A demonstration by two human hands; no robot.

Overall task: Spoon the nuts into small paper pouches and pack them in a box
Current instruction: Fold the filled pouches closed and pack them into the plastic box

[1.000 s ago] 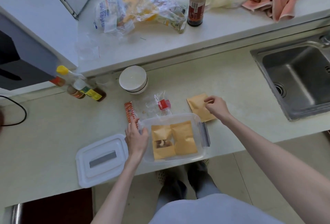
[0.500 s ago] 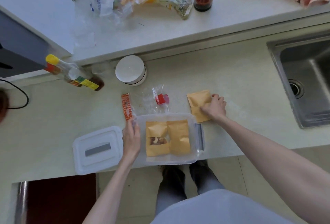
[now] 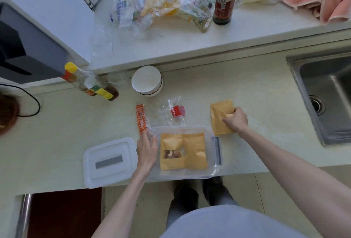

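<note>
Pouch (image 3: 220, 122) three lies on the counter (image 3: 266, 104) beside the box (image 3: 209, 169), my right hand (image 3: 236, 120) pinching its edge, left hand (image 3: 146, 148) gripping the box's wall, so I'd lift it flat and seat it alongside the packed pair (image 3: 183, 152).

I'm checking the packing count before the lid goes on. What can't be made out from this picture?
- Head view: right pouch in the box shows only plain paper, contents unseen.
- Pouch on the counter: lower part covered by the right hand.
- Left hand fingers: grip unclear.
</note>
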